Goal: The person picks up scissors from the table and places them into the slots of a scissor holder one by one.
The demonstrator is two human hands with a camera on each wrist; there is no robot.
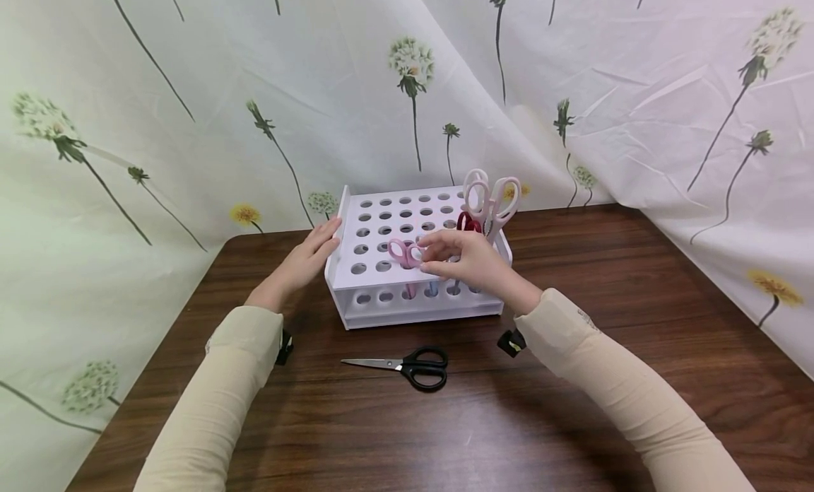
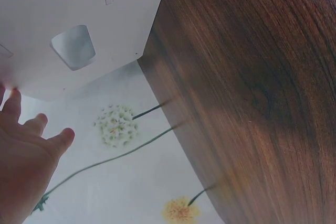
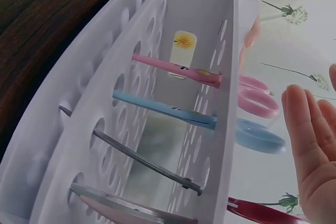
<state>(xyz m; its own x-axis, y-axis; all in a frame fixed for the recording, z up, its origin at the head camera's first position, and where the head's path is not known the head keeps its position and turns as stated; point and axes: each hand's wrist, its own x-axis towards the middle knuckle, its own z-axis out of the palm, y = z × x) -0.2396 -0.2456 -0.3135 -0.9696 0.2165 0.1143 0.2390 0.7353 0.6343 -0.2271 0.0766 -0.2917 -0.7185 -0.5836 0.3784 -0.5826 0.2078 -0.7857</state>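
Observation:
My left hand (image 1: 308, 257) rests on the left side panel of a white two-tier rack (image 1: 420, 316) with round holes. My right hand (image 1: 473, 259) is over the rack's front, fingers beside the handles of small pink scissors (image 3: 205, 76). A gap shows between those fingers and the handles in the right wrist view. Light blue scissors (image 3: 199, 117) stand in the neighbouring hole, blades down like the pink pair. Beyond them are red-handled scissors (image 3: 257, 212). Larger scissors with pale pink and white handles (image 1: 494, 208) rise at the rack's right end.
Black-handled scissors (image 1: 413, 365) lie on the dark wooden table (image 1: 356, 435) in front of the rack, blades pointing left. A white cloth (image 1: 356, 89) printed with dandelions hangs behind and at both sides.

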